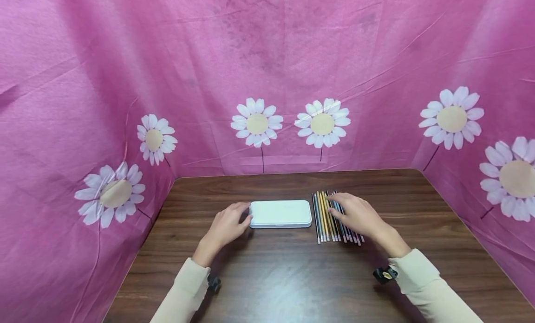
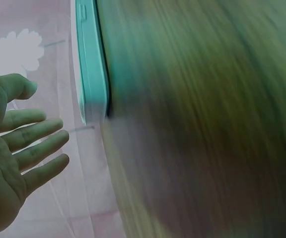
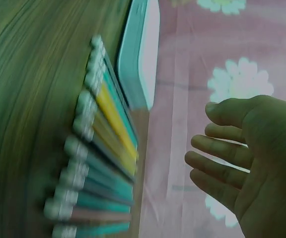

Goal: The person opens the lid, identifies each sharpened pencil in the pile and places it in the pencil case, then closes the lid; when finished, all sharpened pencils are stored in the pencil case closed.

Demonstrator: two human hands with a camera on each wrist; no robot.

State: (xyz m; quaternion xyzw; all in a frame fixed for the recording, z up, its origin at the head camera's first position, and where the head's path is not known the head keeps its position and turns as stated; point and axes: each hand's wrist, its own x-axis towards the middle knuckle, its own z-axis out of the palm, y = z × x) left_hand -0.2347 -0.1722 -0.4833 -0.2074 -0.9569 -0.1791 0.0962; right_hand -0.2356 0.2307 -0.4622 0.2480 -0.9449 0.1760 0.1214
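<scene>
A closed white case (image 1: 281, 213), long with rounded corners, lies flat on the table. My left hand (image 1: 229, 223) is at its left end with loosely spread fingers; the left wrist view shows nothing in that hand (image 2: 9, 153). Right of the case, several pencils (image 1: 324, 216) in yellow, dark and other colours lie side by side, their eraser ends (image 3: 76, 173) towards me. Over the right part of this row hovers my right hand (image 1: 358, 215), hiding some pencils. Its fingers are extended and slightly bent, holding nothing in the right wrist view.
The brown wood-grain table (image 1: 267, 276) extends around the case and pencils. A pink cloth (image 1: 284, 58) printed with white daisies hangs behind the table and along both sides. Each wrist carries a small black device (image 1: 385, 274) near its light sleeve (image 1: 418, 272).
</scene>
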